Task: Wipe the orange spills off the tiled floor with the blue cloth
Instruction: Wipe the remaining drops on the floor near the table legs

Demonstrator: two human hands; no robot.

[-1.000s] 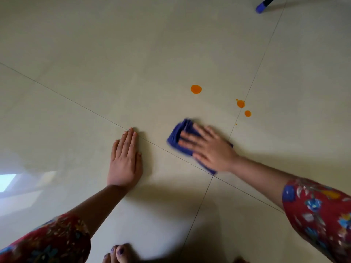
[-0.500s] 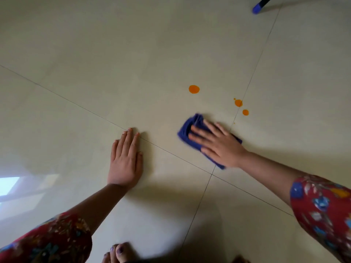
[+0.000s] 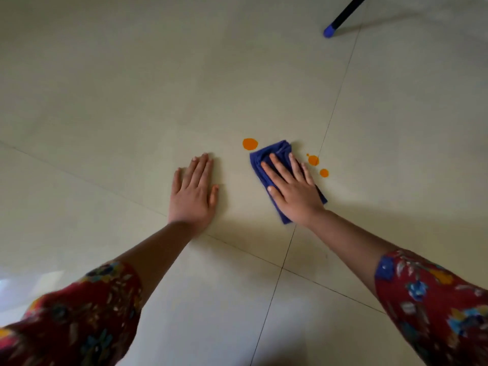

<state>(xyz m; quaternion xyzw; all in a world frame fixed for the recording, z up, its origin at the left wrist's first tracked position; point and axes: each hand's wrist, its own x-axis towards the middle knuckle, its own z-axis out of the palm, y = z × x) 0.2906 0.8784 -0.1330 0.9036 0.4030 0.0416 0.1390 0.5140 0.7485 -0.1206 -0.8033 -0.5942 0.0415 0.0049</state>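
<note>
Right hand (image 3: 291,190) lies flat, fingers spread, palm down on the folded blue cloth (image 3: 266,157), pressing it to the tiled floor (image 3: 132,101). Not gripping; the cloth is pinned under palm and fingers. Its far end sticks out past the fingertips, its near corner shows below the wrist.

Left hand (image 3: 194,190) is empty, flat on the floor, fingers extended and close together, well to the left of the cloth, just above a grout line.

Three orange spills visible. The largest spill (image 3: 249,144) sits at the cloth's far left corner, touching it or nearly so; cannot tell which. Two smaller spots (image 3: 313,160) lie just to the right of the cloth, near a grout line, the upper one with a tiny droplet beside it.

Both forearms are bare; red floral sleeves (image 3: 433,294) at the lower corners.

A dark pole with a blue tip (image 3: 329,30) rests on the floor at upper right, well apart from the hands.
</note>
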